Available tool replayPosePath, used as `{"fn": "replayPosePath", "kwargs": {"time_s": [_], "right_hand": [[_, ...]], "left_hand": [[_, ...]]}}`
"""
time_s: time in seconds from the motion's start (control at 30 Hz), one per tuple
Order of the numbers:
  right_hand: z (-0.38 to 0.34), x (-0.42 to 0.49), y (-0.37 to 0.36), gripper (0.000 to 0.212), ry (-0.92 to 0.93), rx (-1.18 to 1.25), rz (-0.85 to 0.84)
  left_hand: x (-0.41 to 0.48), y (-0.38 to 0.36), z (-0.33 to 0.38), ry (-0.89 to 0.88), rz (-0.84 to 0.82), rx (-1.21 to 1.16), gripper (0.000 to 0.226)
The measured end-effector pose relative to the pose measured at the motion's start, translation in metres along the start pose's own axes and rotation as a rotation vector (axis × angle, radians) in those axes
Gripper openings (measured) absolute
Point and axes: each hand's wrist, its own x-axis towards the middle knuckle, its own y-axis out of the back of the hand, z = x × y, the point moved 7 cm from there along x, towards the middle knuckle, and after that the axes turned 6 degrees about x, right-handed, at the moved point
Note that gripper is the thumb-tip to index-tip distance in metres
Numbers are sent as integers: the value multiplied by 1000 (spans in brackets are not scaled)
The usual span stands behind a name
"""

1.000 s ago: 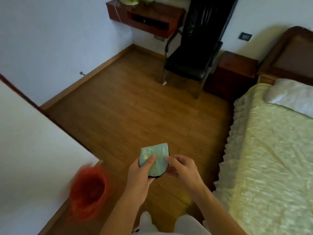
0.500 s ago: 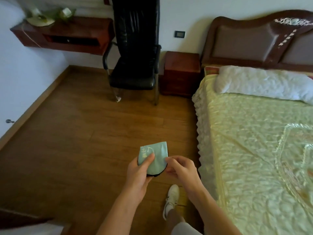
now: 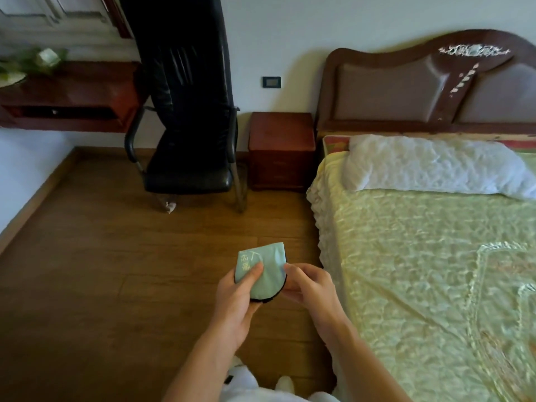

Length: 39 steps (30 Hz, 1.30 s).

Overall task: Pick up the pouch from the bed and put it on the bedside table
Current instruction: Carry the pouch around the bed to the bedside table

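Note:
A small pale-green pouch (image 3: 268, 271) with a dark lower rim and light printed marks is held over the wooden floor in front of me. My left hand (image 3: 239, 297) grips its left side, thumb pressed across the front. My right hand (image 3: 309, 285) pinches its right edge. The bed (image 3: 420, 271), under a pale yellow-green quilted cover, lies to the right of my hands. The reddish-brown bedside table (image 3: 281, 134) stands against the far wall, between the chair and the bed's headboard, with its top bare.
A black leather chair (image 3: 185, 140) stands left of the bedside table. A wall-mounted wooden shelf (image 3: 72, 94) with a plant is at far left. A white pillow (image 3: 432, 166) lies at the head of the bed. Open wooden floor (image 3: 116, 271) stretches ahead.
My view has swung to the right and drawn closer to the bedside table; the red bin and white wall at left are gone from sight. Both hands keep the same hold on the pouch.

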Motion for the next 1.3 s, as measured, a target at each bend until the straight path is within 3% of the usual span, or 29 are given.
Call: {"fn": "replayPosePath", "kwargs": {"time_s": [0.3,0.5,0.67,0.87,1.03,1.2,1.3], "right_hand": [[-50,129,2,19,-19,9,50],[-103,250,-17,29,-14,-7,95],[-155,336,-43,23,8,-16,104],[-198,412,-50,33,19,-12,121],[-220,476,-40,25,-1,-27,134],[-249,551,-28,21,-9,-19,125],[-272,608,-18,19,-19,-7,102]], "left_hand": [[122,-42,69,17,-21,31,26],[233,-66,148,22,-62,39,23],[311,-85,220,-1,-96,57,34],[383,-110,271,29,-115,57,34],[439,-132,297,42,-104,64,20],[506,-156,327,38,-40,80,40],[553,-183,348,38,-26,66,35]]}}
